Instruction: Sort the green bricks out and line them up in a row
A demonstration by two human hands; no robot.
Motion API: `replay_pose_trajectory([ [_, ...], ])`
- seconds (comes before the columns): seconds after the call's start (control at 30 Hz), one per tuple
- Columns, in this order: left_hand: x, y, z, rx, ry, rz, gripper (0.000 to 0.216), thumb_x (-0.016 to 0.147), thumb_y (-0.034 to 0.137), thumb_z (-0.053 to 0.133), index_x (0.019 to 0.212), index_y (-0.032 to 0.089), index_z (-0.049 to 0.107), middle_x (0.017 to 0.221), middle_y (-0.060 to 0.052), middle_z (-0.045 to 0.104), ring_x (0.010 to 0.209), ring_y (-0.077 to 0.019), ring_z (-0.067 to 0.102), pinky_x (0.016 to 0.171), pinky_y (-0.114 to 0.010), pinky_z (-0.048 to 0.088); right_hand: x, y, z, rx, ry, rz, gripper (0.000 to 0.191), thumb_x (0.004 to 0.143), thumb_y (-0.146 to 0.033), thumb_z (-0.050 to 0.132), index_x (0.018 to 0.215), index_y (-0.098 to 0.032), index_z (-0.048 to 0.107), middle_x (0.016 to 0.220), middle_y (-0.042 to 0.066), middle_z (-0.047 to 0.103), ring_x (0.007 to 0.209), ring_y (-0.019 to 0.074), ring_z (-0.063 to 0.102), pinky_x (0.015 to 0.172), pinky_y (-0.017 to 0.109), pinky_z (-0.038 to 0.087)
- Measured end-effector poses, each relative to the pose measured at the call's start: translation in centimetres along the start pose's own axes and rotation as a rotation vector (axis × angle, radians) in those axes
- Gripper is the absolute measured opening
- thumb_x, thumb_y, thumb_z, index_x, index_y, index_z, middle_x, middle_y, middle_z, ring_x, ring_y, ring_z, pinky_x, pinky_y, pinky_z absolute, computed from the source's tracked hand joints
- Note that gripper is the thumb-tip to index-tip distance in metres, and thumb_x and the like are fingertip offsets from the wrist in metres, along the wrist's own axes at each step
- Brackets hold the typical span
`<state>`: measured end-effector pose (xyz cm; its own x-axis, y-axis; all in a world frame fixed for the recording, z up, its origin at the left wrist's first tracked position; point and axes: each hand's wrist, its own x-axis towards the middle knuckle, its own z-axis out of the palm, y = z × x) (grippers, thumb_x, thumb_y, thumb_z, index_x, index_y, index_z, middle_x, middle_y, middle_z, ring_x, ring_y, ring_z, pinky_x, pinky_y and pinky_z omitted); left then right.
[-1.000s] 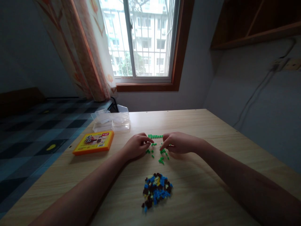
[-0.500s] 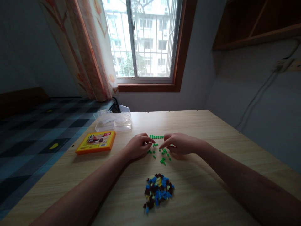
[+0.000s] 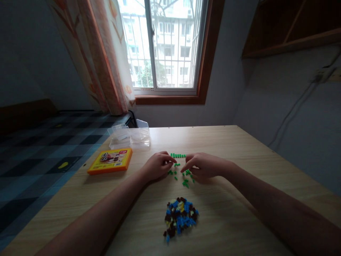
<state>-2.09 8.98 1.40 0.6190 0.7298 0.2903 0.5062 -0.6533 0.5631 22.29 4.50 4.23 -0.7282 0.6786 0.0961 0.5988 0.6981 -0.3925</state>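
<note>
Small green building bricks [image 3: 185, 183] lie scattered on the table between my hands. Behind them, more green bricks form a neat row [image 3: 178, 155]. My left hand [image 3: 159, 165] rests at the left of the loose bricks, index finger stretched out and thumb apart from it, with nothing visible between them. From the right, my right hand [image 3: 204, 164] reaches in with its index finger pointing down among the green bricks; its other fingers are bent and partly hidden. Nearer to me sits a mixed pile of blue, dark brown, yellow and cream bricks [image 3: 181, 217].
An orange and yellow box [image 3: 110, 161] with a printed picture lies on the left of the wooden table [image 3: 223, 209]. Behind it stand clear plastic containers [image 3: 129, 138]. A bed with a checked cover [image 3: 34, 153] adjoins the left side, and a window is ahead.
My right index fingertip has shifted slightly among the loose green bricks. My left hand keeps nearly the same pose. The whole view has moved a little.
</note>
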Motion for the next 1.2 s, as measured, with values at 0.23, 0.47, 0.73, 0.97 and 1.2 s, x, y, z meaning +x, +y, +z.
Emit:
replay_pose_trajectory([
  [0.23, -0.1, -0.2, 0.2, 0.004, 0.005, -0.014, 0.027, 0.081, 0.017, 0.055, 0.094, 0.019, 0.079, 0.087, -0.005, 0.066, 0.064, -0.0108, 0.057, 0.061, -0.022, 0.045, -0.2, 0.4, -0.3, -0.044, 0.116, 0.017, 0.04, 0.084, -0.005, 0.053, 0.107, -0.027, 0.076, 0.09, 0.003, 0.065, 0.068, 0.0092, 0.054, 0.065, 0.022, 0.039],
  [0.47, 0.0, -0.1, 0.1, 0.014, 0.016, 0.001, 0.026, 0.079, 0.015, 0.056, 0.091, 0.019, 0.079, 0.085, -0.004, 0.067, 0.066, -0.0112, 0.057, 0.062, -0.022, 0.045, 0.5, 2.0, 1.2, -0.108, 0.274, 0.032, 0.038, 0.082, -0.005, 0.055, 0.104, -0.026, 0.077, 0.088, 0.006, 0.067, 0.079, 0.0152, 0.058, 0.076, 0.028, 0.044],
  [0.73, -0.1, 0.0, 0.1, 0.005, 0.03, 0.001, 0.029, 0.076, 0.012, 0.055, 0.091, 0.02, 0.079, 0.082, -0.004, 0.065, 0.064, -0.011, 0.056, 0.061, -0.022, 0.045, 0.6, 0.8, 2.2, -0.294, 0.23, 0.078, 0.043, 0.084, -0.014, 0.055, 0.117, -0.036, 0.07, 0.156, 0.003, 0.034, 0.147, 0.0351, 0.016, 0.113, 0.068, 0.009],
  [0.97, -0.1, -0.1, 0.2, 0.029, 0.014, 0.016, 0.033, 0.074, 0.008, 0.054, 0.09, 0.022, 0.08, 0.082, -0.003, 0.064, 0.065, -0.0108, 0.057, 0.063, -0.022, 0.046, 0.6, 0.9, 2.0, -0.291, 0.186, 0.123, 0.043, 0.084, -0.018, 0.054, 0.12, -0.036, 0.069, 0.161, 0.002, 0.022, 0.15, 0.034, 0.006, 0.113, 0.069, 0.003],
  [1.2, -0.1, -0.1, 0.1, 0.054, 0.011, 0.009, 0.037, 0.072, 0.004, 0.052, 0.085, 0.023, 0.081, 0.083, -0.002, 0.065, 0.068, -0.0112, 0.058, 0.068, -0.022, 0.048, 0.1, 2.8, 1.2, -0.273, 0.239, 0.205, 0.031, 0.088, -0.022, 0.051, 0.103, -0.03, 0.077, 0.159, 0.003, 0.029, 0.149, 0.0344, 0.008, 0.113, 0.07, 0.006],
])
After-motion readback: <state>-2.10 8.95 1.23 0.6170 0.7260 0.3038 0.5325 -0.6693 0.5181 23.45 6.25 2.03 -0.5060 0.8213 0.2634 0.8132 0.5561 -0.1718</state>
